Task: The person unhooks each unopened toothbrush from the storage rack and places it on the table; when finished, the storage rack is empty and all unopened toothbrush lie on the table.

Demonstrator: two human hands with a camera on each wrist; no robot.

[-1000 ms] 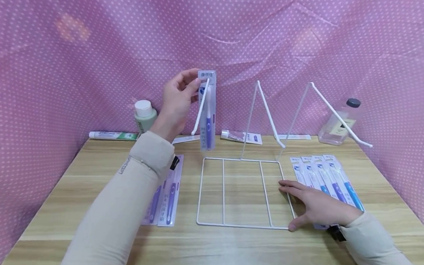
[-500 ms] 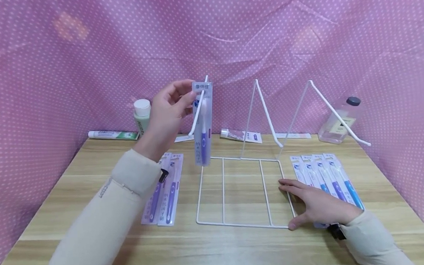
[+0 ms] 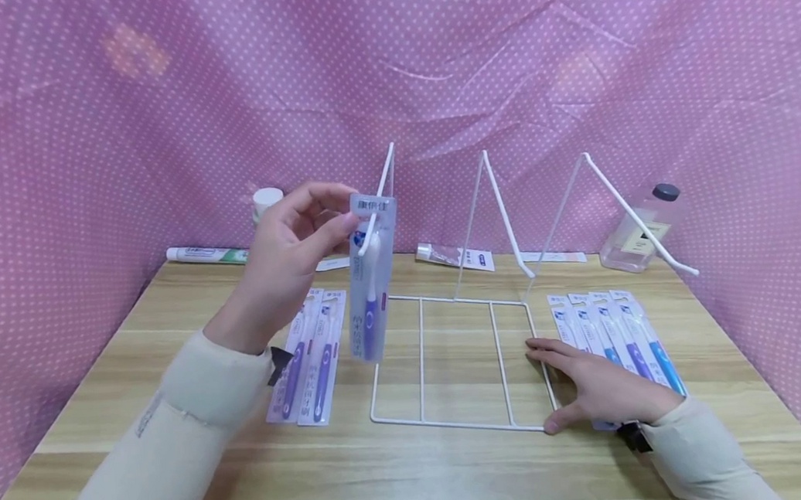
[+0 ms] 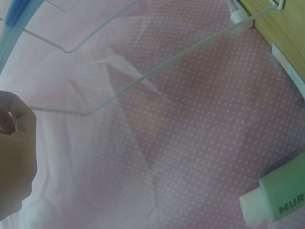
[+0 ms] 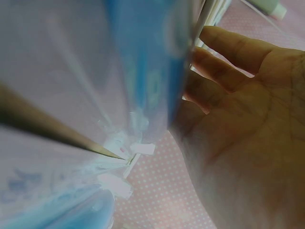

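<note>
The left hand (image 3: 289,258) is pinching the top of a toothbrush pack (image 3: 371,279) between thumb and fingers, and the pack is hanging upright in the air at the tip of the left hook of the wire rack (image 3: 450,363). The right hand (image 3: 594,387) is lying flat with straight fingers on the right edge of the rack base, holding nothing.

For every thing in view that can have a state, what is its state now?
Left hand: pinches the toothbrush pack's top.
Toothbrush pack: hangs upright at the left peg's tip.
Right hand: rests flat on the wire rack.
Clear bottle: capped, upright.
Toothpaste tube: lying flat.
</note>
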